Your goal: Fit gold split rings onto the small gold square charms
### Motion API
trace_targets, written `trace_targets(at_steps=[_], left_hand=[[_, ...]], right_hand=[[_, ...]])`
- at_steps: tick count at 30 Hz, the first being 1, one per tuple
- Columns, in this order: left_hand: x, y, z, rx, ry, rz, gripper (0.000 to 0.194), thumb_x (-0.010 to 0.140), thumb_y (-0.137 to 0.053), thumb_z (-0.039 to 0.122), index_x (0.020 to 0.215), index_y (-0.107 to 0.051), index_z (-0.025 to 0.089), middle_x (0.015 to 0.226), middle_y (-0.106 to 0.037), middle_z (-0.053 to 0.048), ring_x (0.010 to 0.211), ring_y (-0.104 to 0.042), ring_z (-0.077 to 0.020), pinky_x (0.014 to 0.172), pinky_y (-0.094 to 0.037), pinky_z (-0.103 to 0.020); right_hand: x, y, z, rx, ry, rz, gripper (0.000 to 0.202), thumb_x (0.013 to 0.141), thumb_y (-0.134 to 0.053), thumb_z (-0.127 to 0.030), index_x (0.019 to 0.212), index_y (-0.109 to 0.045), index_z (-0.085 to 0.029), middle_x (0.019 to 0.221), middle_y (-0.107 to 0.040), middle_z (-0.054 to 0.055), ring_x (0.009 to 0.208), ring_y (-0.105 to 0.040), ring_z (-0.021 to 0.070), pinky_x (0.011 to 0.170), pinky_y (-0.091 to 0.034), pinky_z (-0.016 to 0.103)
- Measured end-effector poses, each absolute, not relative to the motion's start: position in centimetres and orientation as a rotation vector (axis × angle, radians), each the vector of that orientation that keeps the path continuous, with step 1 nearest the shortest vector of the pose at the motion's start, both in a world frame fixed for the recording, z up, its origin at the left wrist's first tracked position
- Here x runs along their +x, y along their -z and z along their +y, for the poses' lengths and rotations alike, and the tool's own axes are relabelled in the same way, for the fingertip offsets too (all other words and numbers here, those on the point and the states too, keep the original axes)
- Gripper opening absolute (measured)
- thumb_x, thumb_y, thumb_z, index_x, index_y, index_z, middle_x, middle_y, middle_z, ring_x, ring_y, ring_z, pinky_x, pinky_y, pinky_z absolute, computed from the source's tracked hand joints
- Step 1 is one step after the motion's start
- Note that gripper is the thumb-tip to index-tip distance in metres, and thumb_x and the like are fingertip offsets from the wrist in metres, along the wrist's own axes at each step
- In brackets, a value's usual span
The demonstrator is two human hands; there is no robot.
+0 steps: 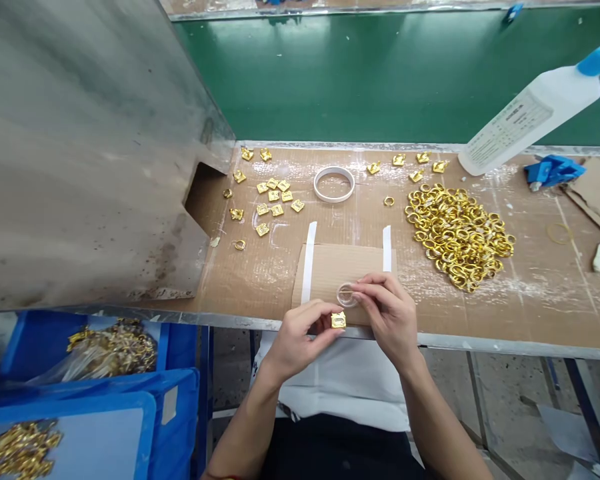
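- Nearest, below the bench edge, blue crates (173, 400) hold more gold hardware.
- The left hand (295, 337) pinches a small gold square clasp (338, 321) between thumb and fingertips, just at the bench edge.
- The right hand (387, 313) has its fingertips closed on what looks like a clear ring-shaped piece (347, 294), over the cardboard pad (337, 267).
- Farther out, about a dozen gold clasps (273, 197) lie spread at left, seemingly finished; a large heap of gold rings (457, 233) at right remains.
- Beyond: a tape roll (334, 184) and a white glue bottle (525, 117).
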State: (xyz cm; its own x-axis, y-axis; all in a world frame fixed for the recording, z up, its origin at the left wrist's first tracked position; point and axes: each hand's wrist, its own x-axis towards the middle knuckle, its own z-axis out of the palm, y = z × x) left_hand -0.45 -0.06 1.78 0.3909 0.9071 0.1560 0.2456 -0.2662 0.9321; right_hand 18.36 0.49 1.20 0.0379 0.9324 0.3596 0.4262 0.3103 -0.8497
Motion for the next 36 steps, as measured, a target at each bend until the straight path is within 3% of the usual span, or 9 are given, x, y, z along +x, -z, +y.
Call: trace_targets(at_steps=[12, 25, 30, 36], left_hand=[[-0.1, -1.4, -0.1, 1.782, -0.82, 1.133, 0.014, 0.09, -0.063, 0.018, 0.103, -0.07, 0.016, 0.074, -0.066, 0.0, 0.054, -0.048, -0.0085, 0.053, -0.044, -0.02], [0.5, -1.4, 0.1, 1.693, -0.813, 1.15, 0.017, 0.086, -0.065, 0.012, 0.102, -0.069, 0.016, 0.078, -0.068, 0.0, 0.056, -0.053, -0.0087, 0.058, -0.047, -0.02], [0.5, -1.3, 0.1, 1.654, -0.798, 1.164, 0.018, 0.085, -0.066, 0.014, 0.102, -0.07, 0.017, 0.078, -0.069, -0.001, 0.058, -0.056, -0.0097, 0.059, -0.048, -0.02], [0.5, -1.3, 0.1, 1.647, -0.811, 1.174, 0.016, 0.086, -0.066, 0.016, 0.101, -0.07, 0.016, 0.078, -0.07, -0.002, 0.06, -0.059, -0.0112, 0.06, -0.049, -0.021]], right_hand=[[18.5, -1.1, 0.2, -1.34, -0.732, -1.364, 0.014, 0.096, -0.062, -0.024, 0.088, -0.073, -0.022, 0.085, -0.072, 0.005, 0.081, -0.069, 0.0193, 0.071, -0.056, 0.03], [18.6, -0.6, -0.2, -1.379, -0.836, -1.236, 0.019, 0.096, -0.064, -0.035, 0.091, -0.074, -0.021, 0.084, -0.074, 0.004, 0.07, -0.069, 0.0153, 0.067, -0.057, 0.026], [18.5, -0.9, -0.2, -1.369, -0.877, -1.174, 0.024, 0.095, -0.065, -0.041, 0.09, -0.073, -0.019, 0.081, -0.073, 0.006, 0.064, -0.066, 0.0157, 0.059, -0.057, 0.026], [17.8, -0.7, -1.4, -1.304, -0.847, -1.071, 0.019, 0.097, -0.064, -0.036, 0.09, -0.071, -0.02, 0.081, -0.073, 0.005, 0.057, -0.062, 0.0129, 0.05, -0.054, 0.023]])
